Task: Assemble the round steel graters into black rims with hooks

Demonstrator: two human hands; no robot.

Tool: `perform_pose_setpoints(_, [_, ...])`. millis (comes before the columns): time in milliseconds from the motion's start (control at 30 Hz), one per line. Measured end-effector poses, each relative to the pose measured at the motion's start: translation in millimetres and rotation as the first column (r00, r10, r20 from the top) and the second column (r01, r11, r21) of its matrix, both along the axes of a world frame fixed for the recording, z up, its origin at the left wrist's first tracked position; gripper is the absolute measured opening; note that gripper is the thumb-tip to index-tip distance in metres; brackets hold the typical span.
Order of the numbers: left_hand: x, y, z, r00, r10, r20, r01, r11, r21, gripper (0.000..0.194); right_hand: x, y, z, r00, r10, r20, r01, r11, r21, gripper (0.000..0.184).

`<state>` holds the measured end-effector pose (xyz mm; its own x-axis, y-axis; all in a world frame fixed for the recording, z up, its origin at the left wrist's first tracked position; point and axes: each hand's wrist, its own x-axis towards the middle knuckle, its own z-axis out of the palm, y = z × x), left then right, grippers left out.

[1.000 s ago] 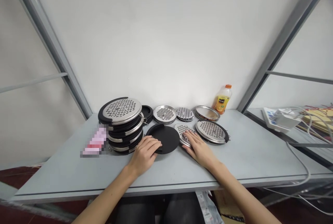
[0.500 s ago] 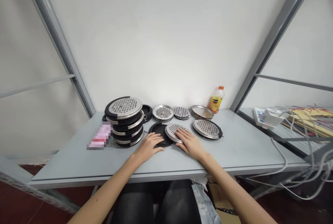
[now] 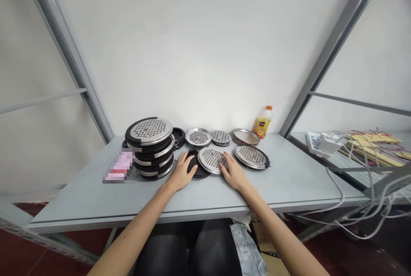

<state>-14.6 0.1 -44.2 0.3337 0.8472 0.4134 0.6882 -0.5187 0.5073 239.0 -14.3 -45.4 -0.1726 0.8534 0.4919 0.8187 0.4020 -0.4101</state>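
A round metal grater plate (image 3: 212, 160) with rows of holes lies tilted, partly over a round black base (image 3: 198, 171), on the table in front of me. My left hand (image 3: 182, 174) rests at the left side of the black base, fingers spread and thumb on its surface. At the plate's right edge is my right hand (image 3: 235, 175); its thumb touches the top and its fingers reach along the rim, apart from one another. Left of my hands stands a stack of black-edged grater discs (image 3: 150, 132) with metal clasps.
Another grater disc (image 3: 252, 157) lies to the right. Along the wall are a black ring (image 3: 178, 134), grater plates (image 3: 198, 138), a slotted plate (image 3: 221, 137), metal rings (image 3: 245, 136) and a juice bottle (image 3: 263, 124). White cables (image 3: 342, 199) hang by the right shelf.
My right hand has drawn back from the top of the grater plate to its right edge. The plate has shifted slightly left over the black base. My left hand has moved to the base's outer edge.
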Motion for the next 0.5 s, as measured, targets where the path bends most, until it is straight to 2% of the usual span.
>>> perform_pose_setpoints(133, [-7,-1,-0.1,0.999,-0.041,0.026,0.040,0.999,0.004,0.043,0,1,-0.8,0.998,0.052,0.035,-0.049,0.996,-0.079,0.046])
perform_pose_setpoints(333, [-11,-2,4.0,0.992,-0.096,0.079,0.097,0.995,-0.017,0.056,1,-1,4.5,0.994,0.092,0.055,-0.085,0.989,-0.120,0.046])
perform_pose_setpoints(500, [-12,-2,4.9,0.989,-0.119,0.088,0.123,0.992,-0.036,0.056,2,2,4.6,0.992,0.125,0.022,-0.121,0.983,-0.136,0.045])
